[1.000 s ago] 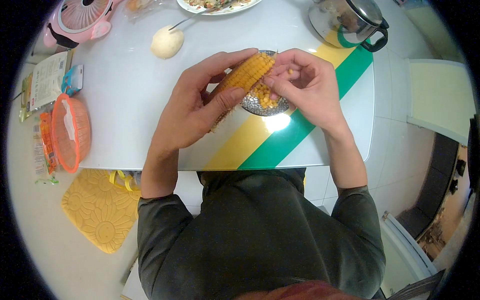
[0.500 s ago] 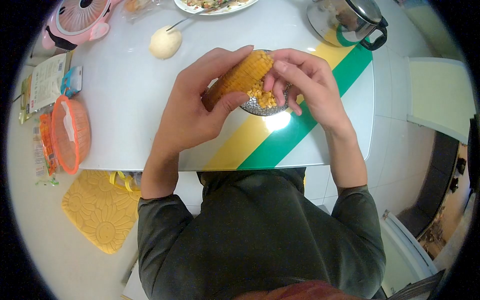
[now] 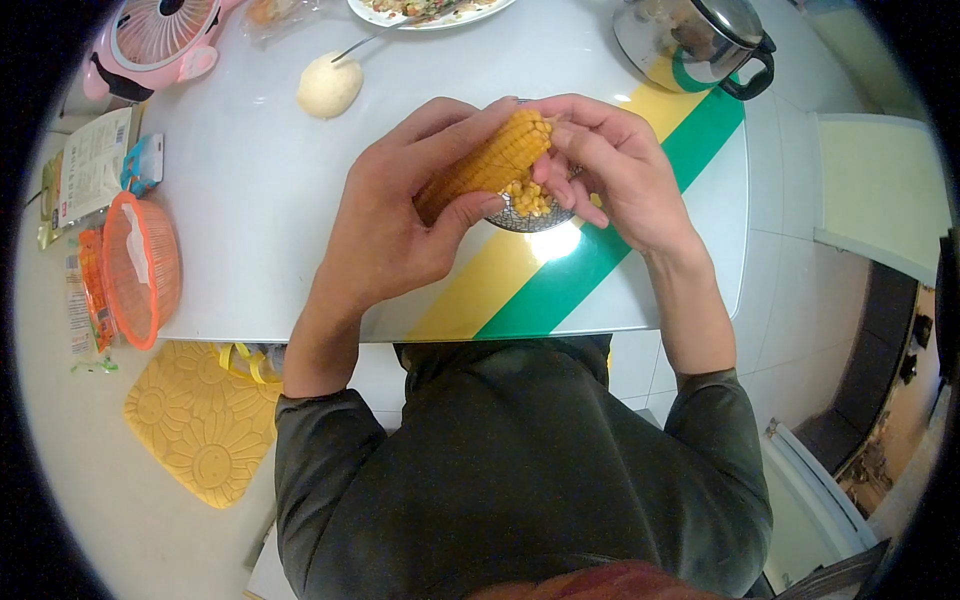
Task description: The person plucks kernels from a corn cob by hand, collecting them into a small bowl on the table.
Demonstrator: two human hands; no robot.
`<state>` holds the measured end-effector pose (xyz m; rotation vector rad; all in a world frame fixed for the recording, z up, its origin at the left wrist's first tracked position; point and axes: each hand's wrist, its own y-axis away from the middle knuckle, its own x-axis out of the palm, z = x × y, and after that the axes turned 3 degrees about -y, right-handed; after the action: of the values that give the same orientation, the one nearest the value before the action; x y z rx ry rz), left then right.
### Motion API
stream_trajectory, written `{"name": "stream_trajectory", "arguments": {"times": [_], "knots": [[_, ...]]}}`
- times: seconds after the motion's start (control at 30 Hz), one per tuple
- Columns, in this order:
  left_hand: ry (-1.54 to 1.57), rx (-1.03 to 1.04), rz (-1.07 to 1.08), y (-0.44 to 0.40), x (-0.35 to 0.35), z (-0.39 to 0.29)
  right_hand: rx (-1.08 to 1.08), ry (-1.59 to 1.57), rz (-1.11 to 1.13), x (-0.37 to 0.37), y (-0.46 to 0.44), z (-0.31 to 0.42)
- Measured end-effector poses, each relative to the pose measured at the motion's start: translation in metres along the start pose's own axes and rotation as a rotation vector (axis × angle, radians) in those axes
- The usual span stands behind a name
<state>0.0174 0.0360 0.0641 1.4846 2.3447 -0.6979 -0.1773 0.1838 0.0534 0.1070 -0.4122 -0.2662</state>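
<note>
A yellow corn cob (image 3: 490, 160) lies tilted in my left hand (image 3: 395, 205), whose fingers wrap over its top and whose thumb presses its lower side. My right hand (image 3: 620, 170) is at the cob's upper right end, thumb and forefinger pinched against the kernels there. The other fingers of that hand curl below. Under both hands stands a bowl (image 3: 528, 222) with a dark crackle pattern, partly covered by them. Loose corn kernels (image 3: 530, 200) are heaped inside it.
On the white table (image 3: 260, 220) sit a pale round bun (image 3: 330, 86), a plate of food (image 3: 490, 14) with a utensil across it, and a steel kettle (image 3: 690, 45). An orange basket (image 3: 140, 270), packages (image 3: 95, 170) and a pink fan (image 3: 160, 35) stand at the left.
The cob has shifted slightly right and turned a little in my left hand. My right thumb and fingers have closed in on its end.
</note>
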Motion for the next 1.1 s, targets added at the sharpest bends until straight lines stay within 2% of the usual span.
{"name": "stream_trajectory", "arguments": {"times": [0.43, 0.63, 0.87, 0.97, 1.1], "knots": [[-0.02, -0.002, 0.001, 0.0001, -0.0018, 0.0009, 0.062, -0.06, -0.015, -0.0006, 0.0003, 0.0039], [-0.004, 0.033, -0.042, -0.0016, 0.0004, -0.0019, -0.007, -0.014, 0.036, -0.002, -0.0009, -0.0019], [0.015, 0.021, -0.043, -0.0008, 0.0018, -0.0009, 0.008, 0.006, 0.021, -0.0005, 0.0002, -0.0006], [0.039, -0.07, 0.012, 0.0002, -0.0021, -0.003, 0.011, 0.016, 0.02, -0.0021, 0.0008, -0.0031], [-0.027, -0.008, -0.007, 0.0006, -0.0008, -0.001, 0.022, -0.013, -0.034, 0.0024, 0.0003, -0.0019]]}}
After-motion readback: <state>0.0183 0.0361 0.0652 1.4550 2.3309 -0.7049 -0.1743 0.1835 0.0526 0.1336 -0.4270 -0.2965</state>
